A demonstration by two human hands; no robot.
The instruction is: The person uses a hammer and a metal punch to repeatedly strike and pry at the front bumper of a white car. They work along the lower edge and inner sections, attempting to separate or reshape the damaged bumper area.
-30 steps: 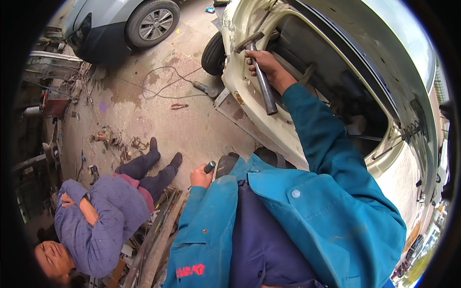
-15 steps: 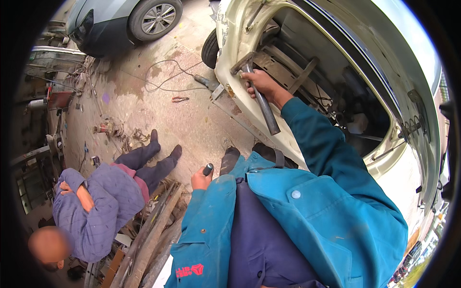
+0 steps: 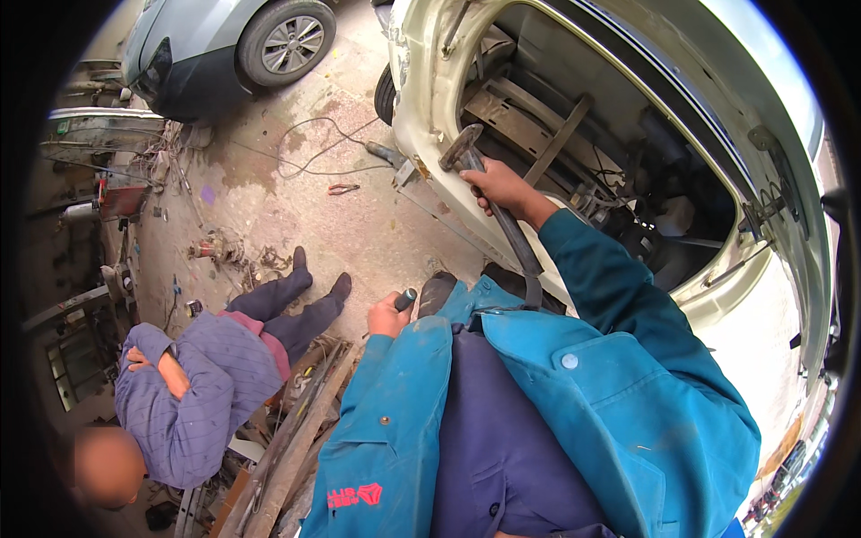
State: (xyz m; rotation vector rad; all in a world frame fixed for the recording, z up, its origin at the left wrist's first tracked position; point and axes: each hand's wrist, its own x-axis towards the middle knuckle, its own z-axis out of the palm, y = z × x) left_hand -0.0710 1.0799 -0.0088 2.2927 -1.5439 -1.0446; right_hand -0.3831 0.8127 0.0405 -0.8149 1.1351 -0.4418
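My right hand [image 3: 500,188] is closed round the handle of a hammer [image 3: 517,240], just under its worn metal head. The hammer slants over the rim of a pale car body [image 3: 429,175], its head close to the edge of the large opening; whether it touches cannot be told. Low in front of my jacket, my left hand [image 3: 386,318] is closed round a short dark cylinder with a rounded end [image 3: 407,298]. Only that end shows, so its kind is hidden.
A person with folded arms [image 3: 193,394] stands at left beside long wooden beams [image 3: 309,412]. On the floor lie pliers [image 3: 343,189] and a corded power tool [image 3: 386,153]. A grey car [image 3: 202,45] stands beyond. The raised panel [image 3: 789,179] borders the right.
The hammer and my right hand have shifted a little right and down in the picture. My left hand has moved slightly right and up, still gripping the dark cylinder, which is tilted more.
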